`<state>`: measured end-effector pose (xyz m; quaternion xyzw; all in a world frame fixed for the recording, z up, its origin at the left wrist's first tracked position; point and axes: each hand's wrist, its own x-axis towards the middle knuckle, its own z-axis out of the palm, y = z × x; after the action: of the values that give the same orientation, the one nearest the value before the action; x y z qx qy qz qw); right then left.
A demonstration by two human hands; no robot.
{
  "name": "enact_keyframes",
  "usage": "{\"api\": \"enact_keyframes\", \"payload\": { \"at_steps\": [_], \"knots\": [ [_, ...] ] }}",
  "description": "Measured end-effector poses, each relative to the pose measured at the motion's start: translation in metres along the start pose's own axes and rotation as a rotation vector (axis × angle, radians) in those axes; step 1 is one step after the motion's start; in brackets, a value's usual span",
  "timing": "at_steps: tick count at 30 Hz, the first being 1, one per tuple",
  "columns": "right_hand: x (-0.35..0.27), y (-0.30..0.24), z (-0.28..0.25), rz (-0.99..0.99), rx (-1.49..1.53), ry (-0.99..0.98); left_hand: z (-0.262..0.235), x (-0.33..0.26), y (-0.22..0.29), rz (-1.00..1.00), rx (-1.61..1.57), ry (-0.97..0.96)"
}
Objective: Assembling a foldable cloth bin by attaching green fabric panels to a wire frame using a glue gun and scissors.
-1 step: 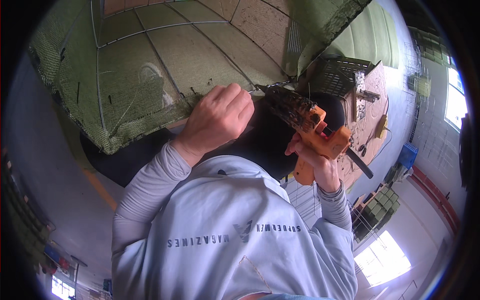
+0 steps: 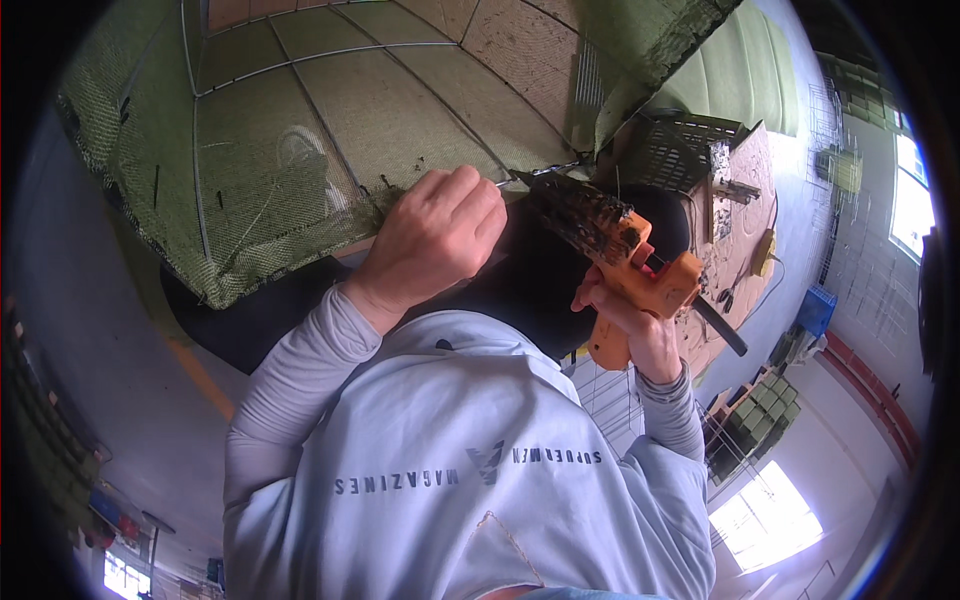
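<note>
A large frame covered in green woven mesh (image 2: 330, 130), ribbed with thin metal wires, is filling the upper left of the head view and is sitting above a dark cloth (image 2: 270, 310) spread under its lower edge. Below it, the person's pale grey long-sleeved top (image 2: 470, 470) is taking up the lower middle of the view. To the right, a cluttered workbench (image 2: 745, 200) is carrying a black perforated basket (image 2: 680, 150) and a yellow object with a cord. The right hand (image 2: 625, 325) is wrapping its fingers tight around the grip of an orange glue gun (image 2: 630, 260), whose dark, crusted nozzle is pointing at the mesh edge just beside the other hand. The left hand (image 2: 435, 235) is resting curled on the lower edge of the mesh, its fingertips pressing together on a thin wire (image 2: 515, 181) right at the gun's tip.
</note>
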<state>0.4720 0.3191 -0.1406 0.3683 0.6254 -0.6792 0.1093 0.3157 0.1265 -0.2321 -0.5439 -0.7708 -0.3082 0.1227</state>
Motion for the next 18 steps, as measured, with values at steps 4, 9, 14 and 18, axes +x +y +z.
{"api": "enact_keyframes", "payload": {
  "at_steps": [4,9,14,18],
  "knots": [
    [-0.003,-0.002,-0.004,0.023,-0.003,-0.032,-0.016,0.001,0.004,-0.114,0.082,-0.116],
    [-0.004,-0.001,-0.006,0.064,-0.01,-0.046,-0.033,-0.001,0.002,-0.3,0.074,-0.18],
    [-0.006,0.0,-0.004,0.028,0.003,-0.043,-0.049,0.009,-0.001,-0.434,-0.039,-0.235],
    [-0.005,0.003,-0.001,0.051,0.005,-0.058,-0.049,0.007,-0.005,-0.451,-0.107,-0.277]
  ]
}}
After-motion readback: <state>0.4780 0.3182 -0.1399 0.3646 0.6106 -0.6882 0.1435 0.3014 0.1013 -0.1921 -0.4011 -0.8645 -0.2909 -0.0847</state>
